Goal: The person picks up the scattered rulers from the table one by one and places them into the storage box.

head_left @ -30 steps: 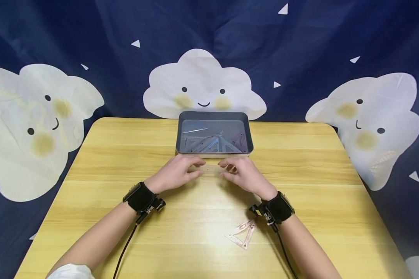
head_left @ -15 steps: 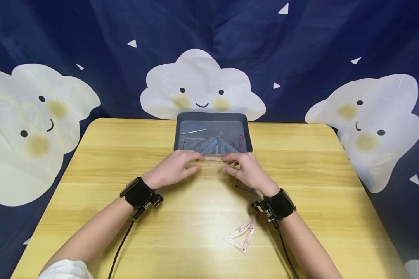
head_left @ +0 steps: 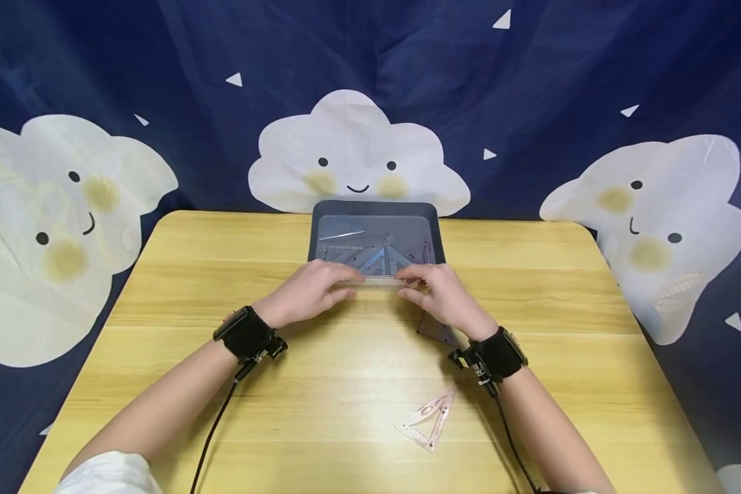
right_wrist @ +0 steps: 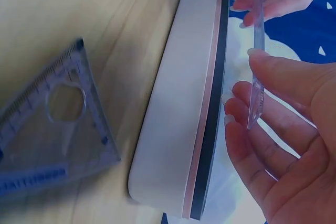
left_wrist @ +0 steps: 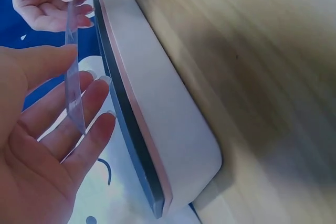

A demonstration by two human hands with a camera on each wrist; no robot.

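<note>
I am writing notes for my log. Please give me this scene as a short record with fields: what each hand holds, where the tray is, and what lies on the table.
left hand: pinches one end of the clear ruler
right hand: pinches the other end
ruler position: level, at the near rim of the tray
tray: dark, at the far middle of the table, with clear rulers inside
blue set square: flat on the table, beside the tray, under the right wrist
pink set square: flat on the table, near the right forearm

A staged recording corner: a wooden surface [head_left: 160, 288] stands before a navy cloud-printed backdrop [head_left: 531, 82], wrist cameras [head_left: 247, 336] cabled.
</note>
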